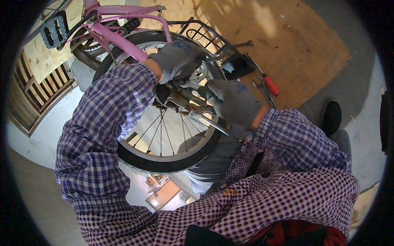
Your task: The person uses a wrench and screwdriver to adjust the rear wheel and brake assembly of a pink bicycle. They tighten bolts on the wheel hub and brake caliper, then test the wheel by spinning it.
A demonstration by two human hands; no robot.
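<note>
checked apron [254, 192] and checked sleeves [96, 123] nearest; gloved hands meet at the hub [165, 92] of a pink bike [119, 45].

wheel [162, 165] sits at the pink frame, beside the left edge of a brown board [305, 53], with the spring [193, 97] and metal bar [217, 125] by the hub; the wheel looks mounted and the hub work seems unfinished, though no fastener shows well enough to say what is tight. left arm bends up around the wheel's left side, the left hand [178, 61] laid over the hub's far side, its fingers hidden, grip impossible to tell; right forearm slants in from lower right, the right hand [234, 102] with fingers curled beside the spring, whether grasping it i cannot tell. red-handled screwdriver [271, 85] and wrench [264, 91] lie near the board's lower corner, in neither hand.
</note>
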